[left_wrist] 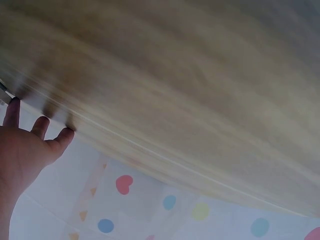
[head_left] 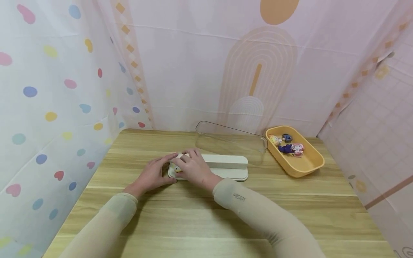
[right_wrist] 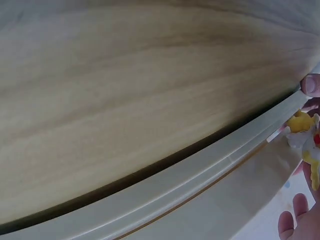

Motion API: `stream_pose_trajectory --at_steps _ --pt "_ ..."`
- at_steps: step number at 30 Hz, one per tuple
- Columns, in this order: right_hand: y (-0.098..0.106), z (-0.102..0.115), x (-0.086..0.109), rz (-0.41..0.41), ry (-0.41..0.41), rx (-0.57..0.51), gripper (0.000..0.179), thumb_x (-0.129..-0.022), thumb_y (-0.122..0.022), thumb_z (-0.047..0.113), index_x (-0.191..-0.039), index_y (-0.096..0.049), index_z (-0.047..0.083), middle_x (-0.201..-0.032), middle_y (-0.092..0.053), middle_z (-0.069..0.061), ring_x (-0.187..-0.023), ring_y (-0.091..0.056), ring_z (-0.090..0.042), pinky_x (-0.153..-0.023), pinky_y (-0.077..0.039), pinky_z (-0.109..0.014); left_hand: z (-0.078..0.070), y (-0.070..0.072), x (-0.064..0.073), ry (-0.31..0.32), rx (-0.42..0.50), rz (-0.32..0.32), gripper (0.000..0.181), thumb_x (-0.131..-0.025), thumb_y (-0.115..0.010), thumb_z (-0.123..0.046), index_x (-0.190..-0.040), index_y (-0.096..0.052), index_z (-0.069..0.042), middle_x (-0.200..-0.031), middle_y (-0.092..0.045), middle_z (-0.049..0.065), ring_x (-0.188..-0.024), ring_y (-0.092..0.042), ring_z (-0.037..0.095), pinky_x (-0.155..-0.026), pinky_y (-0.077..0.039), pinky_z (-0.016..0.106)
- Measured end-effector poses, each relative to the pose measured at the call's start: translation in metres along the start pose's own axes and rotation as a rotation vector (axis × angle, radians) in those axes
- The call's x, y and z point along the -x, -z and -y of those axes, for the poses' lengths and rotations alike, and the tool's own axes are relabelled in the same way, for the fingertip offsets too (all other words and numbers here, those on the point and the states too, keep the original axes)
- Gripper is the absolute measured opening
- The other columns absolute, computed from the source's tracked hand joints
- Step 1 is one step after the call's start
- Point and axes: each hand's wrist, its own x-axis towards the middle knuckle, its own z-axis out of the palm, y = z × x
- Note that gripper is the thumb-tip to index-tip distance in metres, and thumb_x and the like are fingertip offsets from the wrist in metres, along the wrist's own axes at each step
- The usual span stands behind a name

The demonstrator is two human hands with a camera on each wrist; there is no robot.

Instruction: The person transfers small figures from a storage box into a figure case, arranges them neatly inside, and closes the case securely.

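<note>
At the left end of the base (head_left: 229,174), the right hand (head_left: 195,169) pinches a yellow-and-white figure (right_wrist: 307,142), its fingertips set against it. Two of this hand's fingers stand free beside the figure in the right wrist view. Whether the figure rests on the base or is held just above it, I cannot tell. The left hand (head_left: 155,175) spans the same end, its fingers spread, the thumb by the near corner and the forefinger reaching toward the far side, close to the right hand. How firmly it bears on the base cannot be told.

Long and white, the base lies crosswise on the table (head_left: 184,222), with a raised step (head_left: 227,163) along its far side. Just beyond it, toward the right, stands a clear cover (head_left: 229,143). Near the cover's right end sits an orange tray (head_left: 304,167), lying at a slant. Inside are a yellow toy (head_left: 274,139) on the left, a dark blue one (head_left: 286,138) at the far side, a navy one (head_left: 285,149) and, to its right, a pink one (head_left: 297,147).

Behind the table hangs a pale pink curtain (head_left: 180,71); to the left is a white sheet (head_left: 64,95) with coloured spots and hearts. Beige sleeves (head_left: 264,215) cover both forearms.
</note>
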Motion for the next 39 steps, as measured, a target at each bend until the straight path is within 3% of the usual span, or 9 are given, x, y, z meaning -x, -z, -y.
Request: stream_pose_trajectory --at_steps 7,25,32,39 --pt "0.001 0.003 -0.001 0.092 -0.064 -0.014 0.068 -0.089 -0.082 0.057 -0.145 -0.061 0.022 -0.125 -0.078 0.003 -0.134 -0.062 -0.026 -0.116 -0.046 -0.043 -0.001 0.001 0.0 0.011 -0.011 0.001 0.095 -0.084 -0.093 -0.036 -0.164 -0.043 -0.025 -0.157 -0.06 0.015 -0.141 -0.055 0.051 -0.122 -0.033 0.073" --pt "0.02 -0.005 0.004 0.187 -0.135 -0.093 0.08 -0.092 -0.076 0.063 -0.154 -0.051 0.02 -0.143 -0.067 0.0 -0.144 -0.055 -0.029 -0.125 -0.041 -0.049 -0.002 0.003 0.001 0.019 -0.006 0.013 0.095 -0.084 -0.093 -0.037 -0.163 -0.042 -0.03 -0.156 -0.06 0.015 -0.141 -0.054 0.053 -0.122 -0.029 0.074" --pt "0.041 -0.038 0.02 0.241 -0.248 -0.131 0.078 -0.095 -0.072 0.062 -0.155 -0.051 0.017 -0.151 -0.063 -0.007 -0.148 -0.05 -0.031 -0.127 -0.038 -0.051 0.001 0.005 0.003 0.045 -0.011 0.035 0.1 -0.084 -0.093 -0.039 -0.166 -0.037 -0.032 -0.161 -0.054 0.018 -0.144 -0.049 0.057 -0.123 -0.028 0.073" --pt "0.067 -0.096 0.047 0.2 -0.445 -0.162 0.08 -0.094 -0.076 0.056 -0.154 -0.052 0.01 -0.152 -0.062 -0.013 -0.147 -0.048 -0.041 -0.127 -0.035 -0.06 0.004 0.007 0.005 0.053 -0.003 0.034 0.1 -0.083 -0.093 -0.039 -0.166 -0.038 -0.033 -0.162 -0.054 0.018 -0.145 -0.048 0.057 -0.123 -0.028 0.073"
